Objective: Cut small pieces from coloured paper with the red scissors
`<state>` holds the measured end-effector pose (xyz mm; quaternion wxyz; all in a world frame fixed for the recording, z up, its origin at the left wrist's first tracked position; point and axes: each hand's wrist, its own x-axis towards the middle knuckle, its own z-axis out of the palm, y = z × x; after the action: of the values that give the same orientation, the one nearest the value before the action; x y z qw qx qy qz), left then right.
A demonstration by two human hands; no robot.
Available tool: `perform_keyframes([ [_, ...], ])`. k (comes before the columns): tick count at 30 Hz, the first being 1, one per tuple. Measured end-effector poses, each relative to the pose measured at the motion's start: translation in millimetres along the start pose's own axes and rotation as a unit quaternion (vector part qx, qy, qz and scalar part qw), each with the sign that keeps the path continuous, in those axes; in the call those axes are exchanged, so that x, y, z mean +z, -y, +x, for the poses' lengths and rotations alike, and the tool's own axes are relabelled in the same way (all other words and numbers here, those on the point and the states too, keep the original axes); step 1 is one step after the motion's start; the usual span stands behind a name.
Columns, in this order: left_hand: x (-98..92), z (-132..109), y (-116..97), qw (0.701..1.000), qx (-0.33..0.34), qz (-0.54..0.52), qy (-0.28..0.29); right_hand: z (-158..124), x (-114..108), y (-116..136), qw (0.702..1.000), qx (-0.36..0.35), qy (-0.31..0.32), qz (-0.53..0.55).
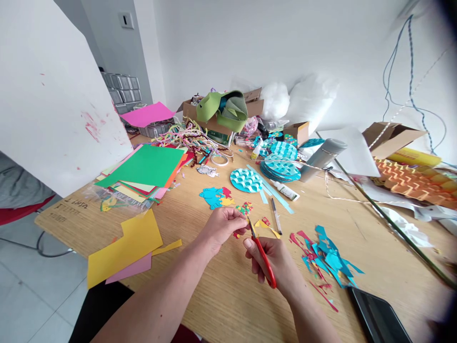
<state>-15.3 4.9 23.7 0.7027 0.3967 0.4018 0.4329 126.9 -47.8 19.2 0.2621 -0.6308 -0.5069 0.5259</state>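
My right hand (269, 259) grips a pair of red-handled scissors (263, 257), blades pointing up and away toward my other hand. My left hand (225, 226) is closed in a pinch right by the scissor tips; what sits between its fingertips is too small to make out. Just beyond the fingers lie small red, green and yellow paper bits (244, 208). Behind them is a blue fish-shaped paper cutout (213, 197), with a red cutout (226, 192) and a yellow one (227, 202) beside it. Yellow paper scraps (270, 227) and a pen (276, 216) lie to the right.
Blue and red offcuts (326, 255) and a black phone (378, 317) lie at right. Coloured paper sheets (146, 164) are stacked at left, with yellow paper (126, 247) nearer me. Farther back are a blue pleated disc (246, 180), a glue bottle (285, 189) and a grey roll (324, 155).
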Motion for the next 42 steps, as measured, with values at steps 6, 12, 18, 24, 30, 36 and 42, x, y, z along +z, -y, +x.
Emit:
perform_keyframes([
  [6,-1.0,1.4,0.7,1.000,-0.002,-0.003,-0.001,-0.4,-0.1,0.4,1.000,0.005,0.003,0.008],
  [12,-2.0,2.0,1.4,1.000,-0.002,-0.002,-0.005,-1.7,-0.3,1.7,1.000,0.002,0.005,0.003],
  [18,-2.2,2.2,1.8,1.000,0.001,0.002,-0.007,-2.7,-1.0,1.9,1.000,0.001,0.020,0.012],
  [24,-2.0,1.0,0.3,1.000,-0.002,0.003,-0.010,-1.5,-0.9,2.3,1.000,0.009,0.021,0.011],
  [30,-1.1,-0.1,-1.4,1.000,-0.005,0.007,0.007,-1.7,-1.4,2.0,1.000,0.008,0.013,0.008],
  [36,-2.1,2.1,0.8,1.000,0.005,0.005,-0.003,-1.8,-2.2,1.6,1.000,0.006,0.016,0.007],
  [42,-2.2,1.2,0.8,1.000,0.008,0.003,0.000,-2.3,-1.7,1.7,1.000,-0.004,0.013,0.000],
])
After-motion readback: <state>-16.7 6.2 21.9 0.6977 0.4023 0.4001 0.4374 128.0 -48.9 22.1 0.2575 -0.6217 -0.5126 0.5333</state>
